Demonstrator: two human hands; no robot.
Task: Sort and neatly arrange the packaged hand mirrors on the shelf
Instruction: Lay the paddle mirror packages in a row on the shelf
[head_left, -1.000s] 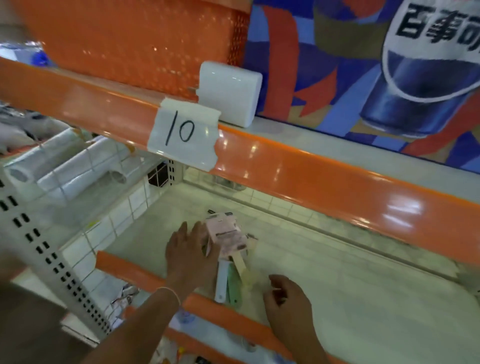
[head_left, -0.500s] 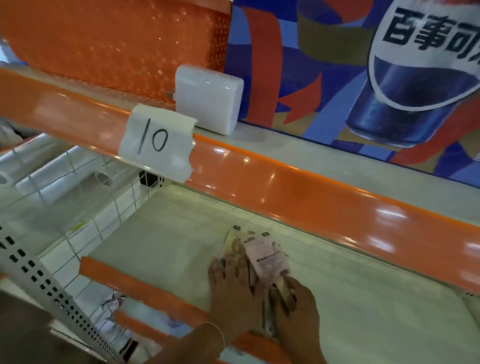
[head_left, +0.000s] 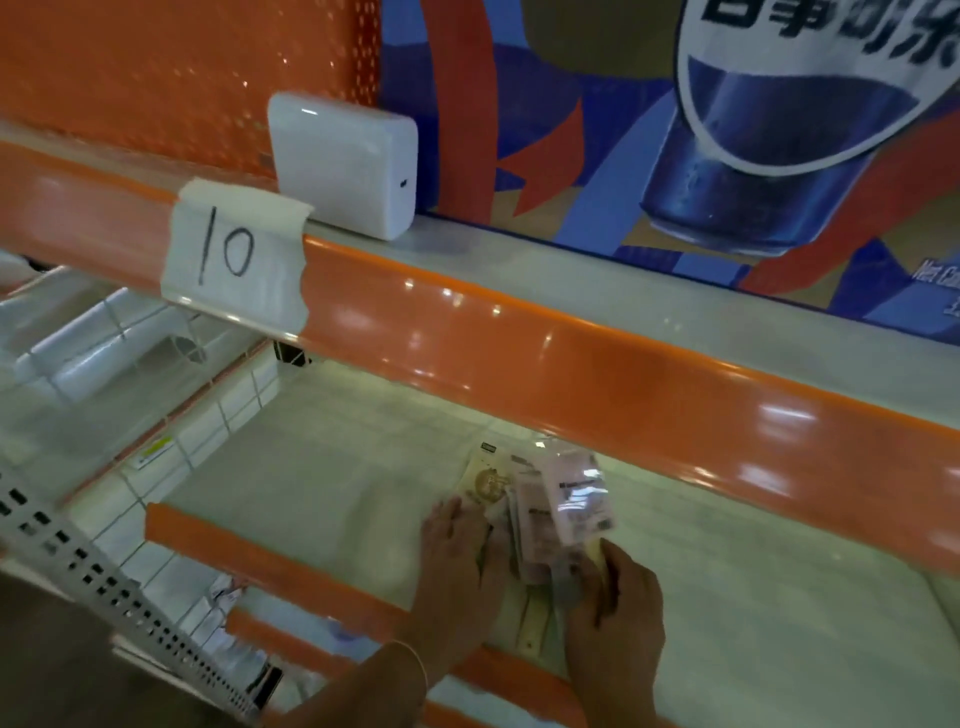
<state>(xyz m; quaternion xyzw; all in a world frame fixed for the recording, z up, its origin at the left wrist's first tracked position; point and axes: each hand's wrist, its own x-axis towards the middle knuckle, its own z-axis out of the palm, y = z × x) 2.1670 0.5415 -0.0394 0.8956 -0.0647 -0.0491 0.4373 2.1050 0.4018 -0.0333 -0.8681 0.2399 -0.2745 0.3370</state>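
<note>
A small pile of packaged hand mirrors (head_left: 524, 499) in clear wrappers with pink and cream cards lies on the pale lower shelf (head_left: 322, 483), near its orange front lip. My left hand (head_left: 460, 561) rests flat on the left side of the pile, fingers fairly straight. My right hand (head_left: 613, 613) grips the handle end of the topmost pink packaged mirror (head_left: 576, 499) and holds it tilted up over the pile. The lower parts of the pile are hidden under both hands.
An orange shelf edge (head_left: 571, 364) with a taped label "10" (head_left: 234, 260) overhangs the lower shelf. A white box (head_left: 345, 163) stands on the upper shelf before a blue poster. A wire divider (head_left: 156, 441) and a perforated upright (head_left: 104, 587) bound the left.
The pile and both hands have shifted right along the lower shelf. My right hand, empty a second ago, now holds the top pink packet lifted.
</note>
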